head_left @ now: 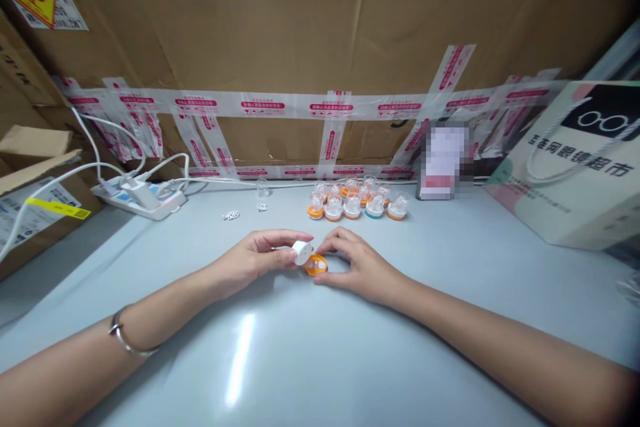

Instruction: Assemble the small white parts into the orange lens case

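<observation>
My left hand point(267, 253) pinches a small white round piece point(302, 252) between thumb and fingers, its face with small marks turned toward the right. Beside it, my right hand point(353, 263) has thumb and fingers around the edge of an orange round base point(317, 266), whose hollow side faces up and shows whitish spots inside. The two pieces are very close; whether they touch I cannot tell. Farther back stand several small clear-domed toys point(353, 205) on orange and teal bases. To their left are a clear cup point(262, 189) and small black-and-white spotted bits point(231, 215).
A white power strip point(145, 199) with plugs and cables lies at the back left, near an open cardboard box point(45, 203). A phone point(443, 163) leans against the large taped carton point(280, 47) behind. At the right stands a paper bag point(565, 180).
</observation>
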`<state>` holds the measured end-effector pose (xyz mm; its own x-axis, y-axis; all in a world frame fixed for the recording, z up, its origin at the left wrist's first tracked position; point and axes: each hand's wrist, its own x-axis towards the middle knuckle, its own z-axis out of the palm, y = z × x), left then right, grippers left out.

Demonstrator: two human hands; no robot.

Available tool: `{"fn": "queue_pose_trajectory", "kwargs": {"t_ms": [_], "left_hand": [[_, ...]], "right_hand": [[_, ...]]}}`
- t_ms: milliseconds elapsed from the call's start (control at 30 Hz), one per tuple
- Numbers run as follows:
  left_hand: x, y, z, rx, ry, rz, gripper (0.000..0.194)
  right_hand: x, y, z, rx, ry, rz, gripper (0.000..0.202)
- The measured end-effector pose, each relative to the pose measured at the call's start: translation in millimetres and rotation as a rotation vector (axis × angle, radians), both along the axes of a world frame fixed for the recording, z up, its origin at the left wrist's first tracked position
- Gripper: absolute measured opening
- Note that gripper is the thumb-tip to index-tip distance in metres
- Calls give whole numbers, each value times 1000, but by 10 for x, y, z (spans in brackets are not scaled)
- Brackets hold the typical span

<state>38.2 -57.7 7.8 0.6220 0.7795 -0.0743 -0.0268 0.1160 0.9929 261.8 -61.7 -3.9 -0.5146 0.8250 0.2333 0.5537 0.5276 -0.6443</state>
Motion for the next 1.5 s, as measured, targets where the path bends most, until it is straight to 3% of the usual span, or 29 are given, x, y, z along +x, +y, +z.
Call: {"fn": "queue_pose_trajectory", "kwargs": {"t_ms": [167, 267, 467, 833, 1367, 1500], "left_hand": [[26, 36, -5, 168, 65, 84, 44], [77, 15, -8, 290, 128, 77, 35], [187, -67, -6, 694, 344, 44, 25], [215, -42, -34, 793, 403, 29, 29], [219, -55, -34, 977, 512, -21, 19], [221, -62, -64, 994, 514, 23, 20]], "right_hand": [[1, -3, -38, 7, 2, 0, 27], [7, 4, -65, 18, 7, 5, 29], [7, 10, -41, 1, 9, 32, 23], [21, 35, -65, -22, 29, 15, 33], [9, 11, -87, -47, 68, -7, 25], [14, 19, -68, -38, 84, 5, 24]]}}
